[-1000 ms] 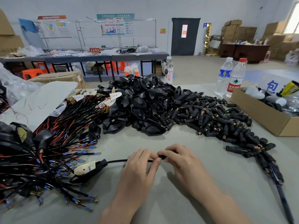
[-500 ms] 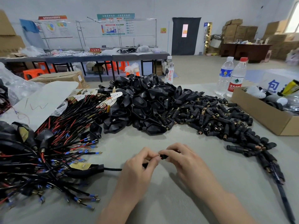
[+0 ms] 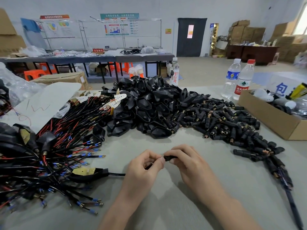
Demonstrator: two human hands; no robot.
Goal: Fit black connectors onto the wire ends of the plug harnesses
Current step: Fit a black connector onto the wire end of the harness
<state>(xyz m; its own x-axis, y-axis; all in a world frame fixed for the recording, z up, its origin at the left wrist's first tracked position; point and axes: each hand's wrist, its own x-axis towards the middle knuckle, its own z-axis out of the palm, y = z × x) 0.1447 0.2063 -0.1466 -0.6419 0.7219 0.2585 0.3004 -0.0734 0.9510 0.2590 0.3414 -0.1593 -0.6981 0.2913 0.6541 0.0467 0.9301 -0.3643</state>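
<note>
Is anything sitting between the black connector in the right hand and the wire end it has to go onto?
Nothing visible does. The right hand pinches the small black connector right against the left hand fingertips, which hide the wire end itself.

On the grey tabletop (image 3: pixel 166 205), tangled red-and-black wire harnesses (image 3: pixel 49 146) lie left, small black cylindrical connectors (image 3: pixel 224 123) right, an open brown cardboard box (image 3: pixel 269 118) far right.
</note>
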